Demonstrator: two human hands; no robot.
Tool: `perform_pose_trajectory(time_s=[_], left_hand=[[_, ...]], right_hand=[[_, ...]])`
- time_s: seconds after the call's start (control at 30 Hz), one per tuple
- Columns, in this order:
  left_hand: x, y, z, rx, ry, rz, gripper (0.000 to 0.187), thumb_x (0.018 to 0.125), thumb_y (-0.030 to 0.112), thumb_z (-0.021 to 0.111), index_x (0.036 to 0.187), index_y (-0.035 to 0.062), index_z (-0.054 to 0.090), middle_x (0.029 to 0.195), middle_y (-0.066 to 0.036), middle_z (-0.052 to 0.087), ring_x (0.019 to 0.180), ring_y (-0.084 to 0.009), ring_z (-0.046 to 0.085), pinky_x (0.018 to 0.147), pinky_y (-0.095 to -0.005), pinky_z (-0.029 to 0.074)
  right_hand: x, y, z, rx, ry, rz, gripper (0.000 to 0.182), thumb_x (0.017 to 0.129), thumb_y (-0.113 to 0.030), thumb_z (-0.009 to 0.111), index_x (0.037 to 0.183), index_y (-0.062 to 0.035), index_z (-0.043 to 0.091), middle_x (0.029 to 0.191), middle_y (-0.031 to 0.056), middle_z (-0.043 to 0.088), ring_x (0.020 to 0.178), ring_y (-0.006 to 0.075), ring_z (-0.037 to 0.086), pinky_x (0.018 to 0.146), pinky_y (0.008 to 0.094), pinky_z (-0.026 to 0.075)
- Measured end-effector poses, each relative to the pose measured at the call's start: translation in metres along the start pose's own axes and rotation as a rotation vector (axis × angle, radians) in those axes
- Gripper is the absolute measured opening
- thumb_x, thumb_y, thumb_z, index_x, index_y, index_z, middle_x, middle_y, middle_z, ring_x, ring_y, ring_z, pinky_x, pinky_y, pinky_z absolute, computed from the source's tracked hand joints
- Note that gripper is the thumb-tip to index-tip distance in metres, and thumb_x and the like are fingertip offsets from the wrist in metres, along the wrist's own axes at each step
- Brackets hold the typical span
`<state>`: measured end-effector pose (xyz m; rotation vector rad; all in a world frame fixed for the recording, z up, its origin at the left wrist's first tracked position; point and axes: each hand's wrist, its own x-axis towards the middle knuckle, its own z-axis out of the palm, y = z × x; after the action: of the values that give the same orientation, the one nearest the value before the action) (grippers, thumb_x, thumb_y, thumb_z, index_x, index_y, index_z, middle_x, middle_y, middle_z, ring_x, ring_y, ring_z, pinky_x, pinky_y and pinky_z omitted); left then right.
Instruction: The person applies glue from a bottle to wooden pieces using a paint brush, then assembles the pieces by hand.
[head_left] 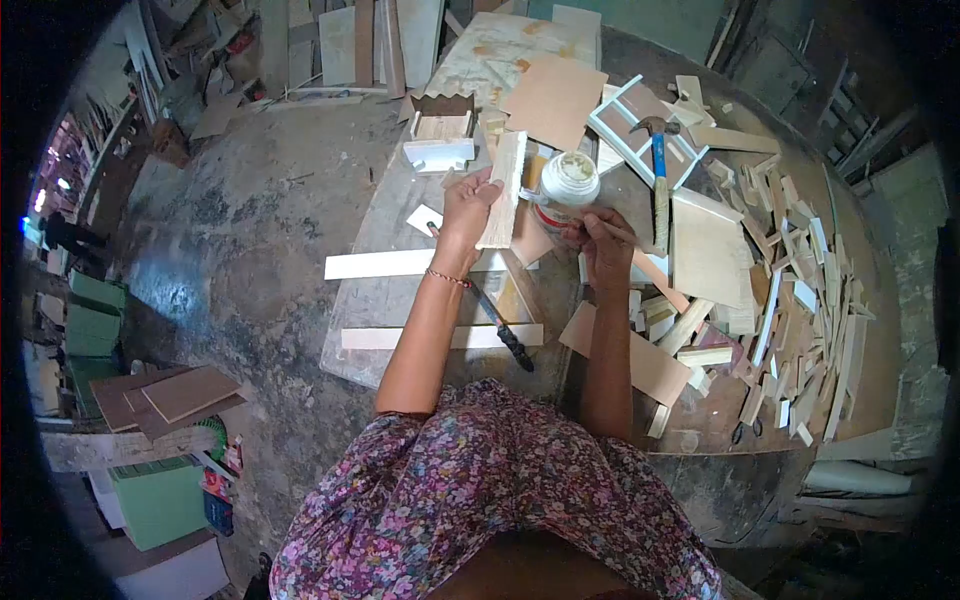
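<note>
My left hand (466, 208) is closed around the edge of a pale wooden board (508, 190), held upright above the table. Just right of it is an open white plastic jar (569, 180) with a pale paste inside. My right hand (606, 245) is beside the jar's lower side, its fingers pinched on a thin wooden stick (628, 236); the stick's far end is hidden. Below my left wrist lies a tool with a black-wrapped handle (515, 347). Two pale strips, an upper strip (375, 264) and a lower strip (400, 338), lie on the table.
A small wooden box with a scalloped edge (441, 130) stands beyond my left hand. A hammer (658, 170) rests across a white frame (625, 125). Many wood offcuts (790, 290) are heaped on the right. Scissors (745, 432) lie by the near edge.
</note>
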<state>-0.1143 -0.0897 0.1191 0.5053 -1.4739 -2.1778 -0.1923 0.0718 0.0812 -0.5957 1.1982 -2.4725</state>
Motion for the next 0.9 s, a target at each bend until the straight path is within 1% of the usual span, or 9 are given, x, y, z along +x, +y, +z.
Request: perform_pose_trajectory(time_s=[0.07, 0.17, 0.27, 0.47, 0.57, 0.67, 0.77, 0.87, 0.9], left_hand=[[-0.004, 0.002, 0.006, 0.022, 0.019, 0.028, 0.026, 0.076, 0.006, 0.049, 0.099, -0.0061, 0.051, 0.083, -0.004, 0.055, 0.067, -0.0070, 0.050, 0.060, -0.0185, 0.039], [-0.001, -0.002, 0.006, 0.022, 0.012, 0.056, 0.028, 0.075, 0.006, 0.049, 0.100, -0.0063, 0.050, 0.084, -0.005, 0.055, 0.068, -0.0075, 0.050, 0.061, -0.0187, 0.039], [-0.001, -0.003, 0.005, 0.063, 0.010, 0.084, 0.029, 0.075, 0.005, 0.048, 0.102, -0.0067, 0.049, 0.085, -0.005, 0.055, 0.070, -0.0078, 0.050, 0.062, -0.0192, 0.040], [0.002, -0.008, 0.000, 0.054, 0.008, 0.094, 0.030, 0.075, 0.004, 0.047, 0.103, -0.0068, 0.048, 0.090, -0.006, 0.055, 0.072, -0.0083, 0.051, 0.064, -0.0196, 0.040], [0.003, -0.008, 0.003, 0.037, 0.000, 0.109, 0.030, 0.076, 0.002, 0.047, 0.105, -0.0081, 0.044, 0.081, -0.005, 0.056, 0.064, -0.0073, 0.051, 0.056, -0.0186, 0.040], [0.001, -0.006, 0.008, 0.033, -0.020, 0.084, 0.032, 0.077, 0.002, 0.047, 0.106, -0.0086, 0.043, 0.081, -0.006, 0.056, 0.064, -0.0077, 0.051, 0.057, -0.0187, 0.041], [0.010, -0.016, 0.006, 0.028, -0.015, 0.133, 0.033, 0.076, 0.002, 0.047, 0.106, -0.0092, 0.042, 0.082, -0.006, 0.056, 0.065, -0.0080, 0.051, 0.058, -0.0184, 0.041], [0.009, -0.015, 0.007, 0.085, 0.036, 0.078, 0.030, 0.075, 0.002, 0.048, 0.103, -0.0063, 0.048, 0.087, -0.005, 0.055, 0.071, -0.0078, 0.050, 0.063, -0.0196, 0.040], [0.010, -0.017, 0.007, 0.070, 0.033, 0.079, 0.031, 0.075, 0.001, 0.048, 0.104, -0.0081, 0.045, 0.086, -0.005, 0.055, 0.070, -0.0081, 0.050, 0.063, -0.0192, 0.040]], right_hand=[[0.001, -0.001, 0.005, -0.033, 0.072, 0.011, 0.013, 0.075, -0.008, 0.054, 0.082, 0.0032, 0.051, 0.066, 0.0110, 0.056, 0.055, 0.0168, 0.057, 0.053, 0.0276, 0.051], [0.002, 0.000, 0.007, -0.038, 0.085, 0.037, 0.013, 0.075, -0.009, 0.054, 0.080, 0.0027, 0.051, 0.065, 0.0112, 0.056, 0.051, 0.0158, 0.056, 0.050, 0.0262, 0.050], [0.000, -0.001, 0.011, -0.033, 0.123, 0.063, 0.014, 0.074, -0.010, 0.056, 0.077, 0.0032, 0.052, 0.067, 0.0114, 0.056, 0.056, 0.0162, 0.056, 0.051, 0.0270, 0.049], [-0.004, -0.006, 0.009, -0.082, 0.058, 0.064, 0.015, 0.074, -0.012, 0.057, 0.076, 0.0022, 0.052, 0.066, 0.0111, 0.056, 0.055, 0.0154, 0.056, 0.050, 0.0261, 0.048], [-0.002, -0.008, 0.013, -0.113, 0.142, 0.035, 0.014, 0.074, -0.011, 0.056, 0.075, 0.0018, 0.052, 0.066, 0.0112, 0.057, 0.056, 0.0152, 0.056, 0.052, 0.0264, 0.048], [0.000, -0.008, 0.017, -0.137, 0.072, -0.009, 0.013, 0.074, -0.011, 0.056, 0.074, 0.0014, 0.052, 0.066, 0.0110, 0.057, 0.056, 0.0152, 0.056, 0.053, 0.0261, 0.047], [-0.002, -0.006, 0.006, -0.217, 0.086, 0.054, 0.012, 0.074, -0.010, 0.056, 0.073, 0.0014, 0.052, 0.068, 0.0107, 0.057, 0.056, 0.0148, 0.055, 0.054, 0.0253, 0.046], [-0.003, -0.011, 0.001, -0.178, 0.050, 0.014, 0.011, 0.076, -0.010, 0.054, 0.076, -0.0001, 0.050, 0.067, 0.0099, 0.056, 0.054, 0.0140, 0.055, 0.050, 0.0239, 0.047], [-0.001, -0.015, 0.001, -0.170, 0.095, -0.007, 0.010, 0.076, -0.009, 0.054, 0.076, 0.0000, 0.049, 0.066, 0.0094, 0.056, 0.054, 0.0136, 0.054, 0.050, 0.0235, 0.047]])
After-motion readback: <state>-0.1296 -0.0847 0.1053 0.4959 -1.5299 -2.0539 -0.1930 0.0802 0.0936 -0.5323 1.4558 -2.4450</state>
